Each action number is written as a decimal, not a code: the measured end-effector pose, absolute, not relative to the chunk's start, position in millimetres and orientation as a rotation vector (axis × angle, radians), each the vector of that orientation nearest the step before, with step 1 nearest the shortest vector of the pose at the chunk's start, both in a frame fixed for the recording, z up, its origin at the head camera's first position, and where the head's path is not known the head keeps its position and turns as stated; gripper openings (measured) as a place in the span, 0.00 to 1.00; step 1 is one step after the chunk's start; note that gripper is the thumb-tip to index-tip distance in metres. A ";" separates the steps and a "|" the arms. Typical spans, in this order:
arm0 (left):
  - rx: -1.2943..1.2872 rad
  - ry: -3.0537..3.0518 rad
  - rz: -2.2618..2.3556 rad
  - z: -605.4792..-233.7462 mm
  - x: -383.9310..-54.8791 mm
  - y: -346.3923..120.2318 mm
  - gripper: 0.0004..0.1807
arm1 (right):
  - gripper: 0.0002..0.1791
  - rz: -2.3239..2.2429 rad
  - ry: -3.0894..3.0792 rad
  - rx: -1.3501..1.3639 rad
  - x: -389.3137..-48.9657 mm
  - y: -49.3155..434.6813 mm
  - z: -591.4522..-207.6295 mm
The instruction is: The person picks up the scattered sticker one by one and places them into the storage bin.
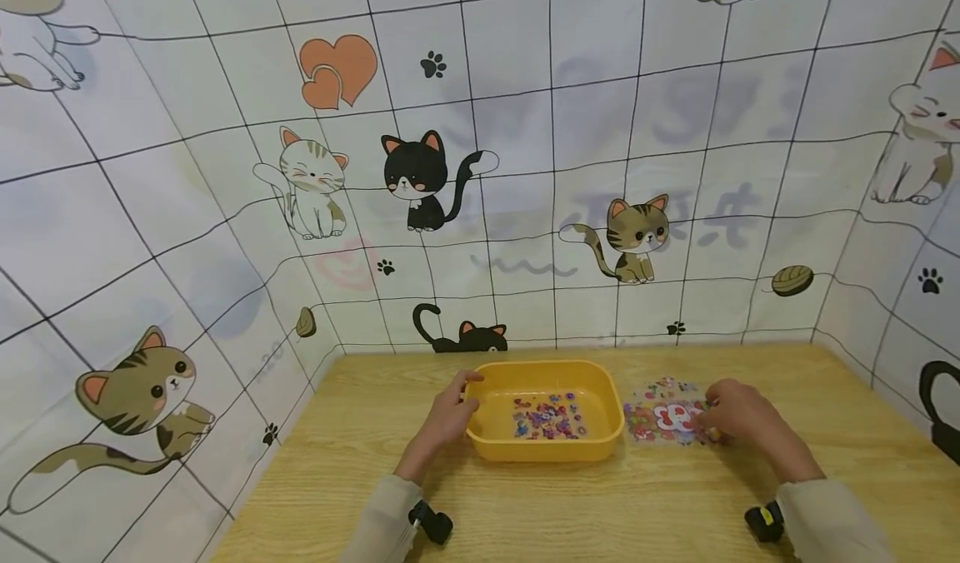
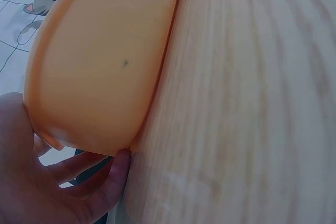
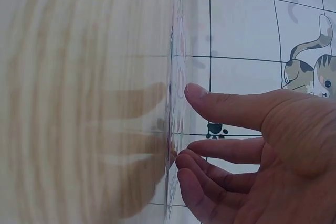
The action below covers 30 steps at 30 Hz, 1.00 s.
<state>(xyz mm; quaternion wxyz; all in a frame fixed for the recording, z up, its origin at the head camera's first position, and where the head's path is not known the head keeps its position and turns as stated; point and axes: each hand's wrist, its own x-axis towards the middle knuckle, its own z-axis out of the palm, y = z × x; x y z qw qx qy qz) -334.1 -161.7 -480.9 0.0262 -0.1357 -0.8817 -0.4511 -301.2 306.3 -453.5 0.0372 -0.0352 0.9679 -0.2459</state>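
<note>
A yellow plastic basin (image 1: 543, 451) stands on the table. On its floor lies a rectangular patch of small, bright multicoloured stickers or pieces (image 1: 550, 418). My left hand (image 1: 452, 411) holds the basin's left end, thumb at the rim; in the left wrist view its fingers (image 2: 113, 179) curl against the outer wall. Right of the basin lies a flat, clear plastic packet (image 1: 656, 421) with colourful prints and a white, red-edged figure. My right hand (image 1: 738, 417) touches its right side with loosely bent fingers; the right wrist view shows the thumb (image 3: 226, 106) at the plastic.
The wooden table (image 1: 525, 513) ends at a back wall (image 1: 525, 296) covered with a cat-print grid sheet. Similar sheets hang at the left and right sides. A small black camera (image 1: 431, 521) is strapped to my left wrist, another camera (image 1: 765, 521) to my right.
</note>
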 end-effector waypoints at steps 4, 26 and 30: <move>-0.415 -2.716 -1.394 -480.7 -335.0 -161.4 0.22 | 0.18 -0.757 2.968 0.022 -296.5 306.9 -449.7; -0.411 -2.723 -1.397 -482.4 -333.7 -162.6 0.22 | 0.21 -0.720 2.988 0.069 -290.7 311.3 -456.0; -0.420 -2.720 -1.398 -482.9 -334.2 -162.2 0.22 | 0.20 -0.724 2.981 0.071 -291.4 312.2 -455.1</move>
